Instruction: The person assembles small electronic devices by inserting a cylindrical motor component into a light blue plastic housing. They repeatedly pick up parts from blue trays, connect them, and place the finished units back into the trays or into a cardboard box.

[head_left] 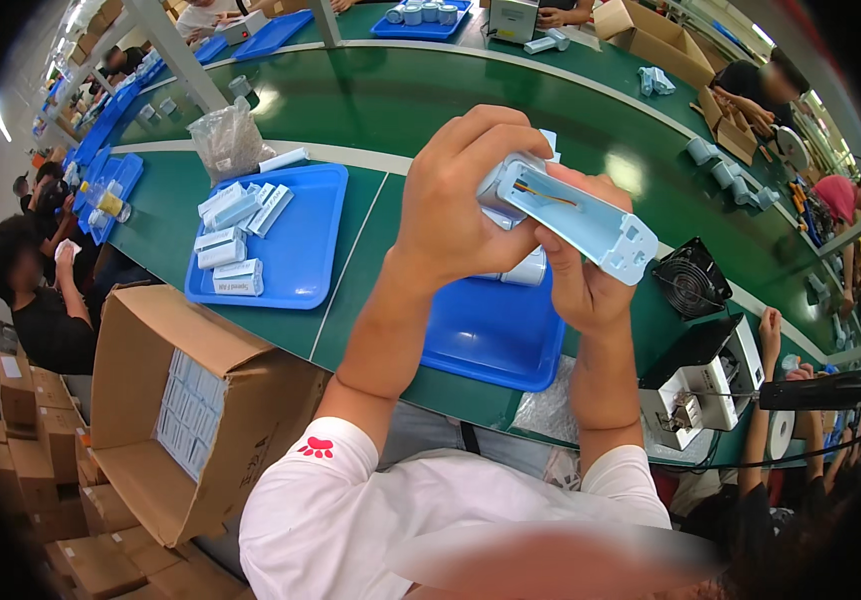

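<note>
Pale blue plastic fills our grip: our left hand (460,195) is wrapped around the round end of the long casing (575,215) and our right hand (575,285) pinches it from below, raised above the blue tray (490,340). Its open side shows orange wires, so we judge the part unfinished. Farther left, a second tray (305,250) holds a few white boxes (235,235), with a carton (185,410) standing beside our left elbow.

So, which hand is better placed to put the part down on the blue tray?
Probably the right hand: it grips the pale blue part from below, above the blue tray. The left hand covers the part's far end.
</note>
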`<state>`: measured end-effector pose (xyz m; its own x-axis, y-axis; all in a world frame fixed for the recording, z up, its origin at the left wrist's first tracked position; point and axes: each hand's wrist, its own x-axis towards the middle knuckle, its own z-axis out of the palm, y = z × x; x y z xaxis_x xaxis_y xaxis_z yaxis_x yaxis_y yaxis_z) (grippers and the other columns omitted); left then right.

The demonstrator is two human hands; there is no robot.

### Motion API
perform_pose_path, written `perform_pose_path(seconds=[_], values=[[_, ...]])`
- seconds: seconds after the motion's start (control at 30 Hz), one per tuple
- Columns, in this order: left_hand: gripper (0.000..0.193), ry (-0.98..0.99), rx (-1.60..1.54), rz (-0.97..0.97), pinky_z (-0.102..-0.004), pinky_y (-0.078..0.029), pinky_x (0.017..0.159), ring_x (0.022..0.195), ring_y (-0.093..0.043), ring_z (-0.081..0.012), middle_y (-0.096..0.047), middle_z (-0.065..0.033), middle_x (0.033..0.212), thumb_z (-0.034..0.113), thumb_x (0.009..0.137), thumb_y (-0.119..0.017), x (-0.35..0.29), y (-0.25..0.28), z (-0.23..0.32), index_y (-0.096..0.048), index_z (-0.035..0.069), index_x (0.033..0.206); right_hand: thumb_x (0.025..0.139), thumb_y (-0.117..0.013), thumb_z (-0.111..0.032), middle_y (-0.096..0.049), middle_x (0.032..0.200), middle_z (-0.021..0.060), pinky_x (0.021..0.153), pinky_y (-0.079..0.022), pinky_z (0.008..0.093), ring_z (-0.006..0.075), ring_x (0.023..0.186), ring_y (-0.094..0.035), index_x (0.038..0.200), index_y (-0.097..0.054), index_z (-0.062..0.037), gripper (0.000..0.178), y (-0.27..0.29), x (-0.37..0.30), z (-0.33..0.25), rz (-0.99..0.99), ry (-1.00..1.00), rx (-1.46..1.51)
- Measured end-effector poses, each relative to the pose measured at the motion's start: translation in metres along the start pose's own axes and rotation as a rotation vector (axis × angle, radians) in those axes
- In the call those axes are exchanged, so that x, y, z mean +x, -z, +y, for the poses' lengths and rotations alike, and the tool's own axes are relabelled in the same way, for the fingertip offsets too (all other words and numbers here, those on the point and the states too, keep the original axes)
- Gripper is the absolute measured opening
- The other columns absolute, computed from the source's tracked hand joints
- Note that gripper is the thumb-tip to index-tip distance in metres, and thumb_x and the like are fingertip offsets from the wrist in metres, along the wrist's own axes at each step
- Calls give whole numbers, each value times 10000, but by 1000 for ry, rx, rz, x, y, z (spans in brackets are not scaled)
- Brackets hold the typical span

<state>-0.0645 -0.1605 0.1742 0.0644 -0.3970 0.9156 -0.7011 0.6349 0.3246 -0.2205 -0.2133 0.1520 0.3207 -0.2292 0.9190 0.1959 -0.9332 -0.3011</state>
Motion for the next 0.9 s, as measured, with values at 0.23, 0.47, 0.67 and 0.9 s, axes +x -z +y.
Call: perform_pose_path(seconds=[0.23,0.47,0.67,0.9], values=[[690,165,-83,-214,-394,-484,938,1076,-591,-339,-578,-151,1173,111,612,-846,-4,13,12,-599,58,1255,899,-685,-8,-668,1187,138,732,-500,297,188,857,-635,1136,-686,40,242,15,1,-6,-39,-242,144],[669,358,-111,-289,-395,-465,996,1142,-581,-321,-563,-156,1223,145,728,-856,-46,27,13,-556,69,1321,896,-726,-75,-723,973,98,670,-481,295,161,732,-607,1097,-713,-3,214,19,3,-3,-318,-390,159],[656,720,-132,-256,-340,-500,938,1082,-636,-215,-644,-120,1165,198,780,-873,-122,50,29,-552,29,1328,842,-796,-212,-679,753,74,568,-448,286,149,593,-549,1099,-656,-12,355,-13,1,-1,-520,-505,218],[659,738,205,-245,-367,-511,943,1121,-637,-256,-635,-139,1218,221,779,-866,-164,48,17,-560,37,1332,847,-777,-292,-677,712,118,577,-494,363,253,639,-671,1046,-619,-4,384,-47,-26,22,-692,-613,218]])
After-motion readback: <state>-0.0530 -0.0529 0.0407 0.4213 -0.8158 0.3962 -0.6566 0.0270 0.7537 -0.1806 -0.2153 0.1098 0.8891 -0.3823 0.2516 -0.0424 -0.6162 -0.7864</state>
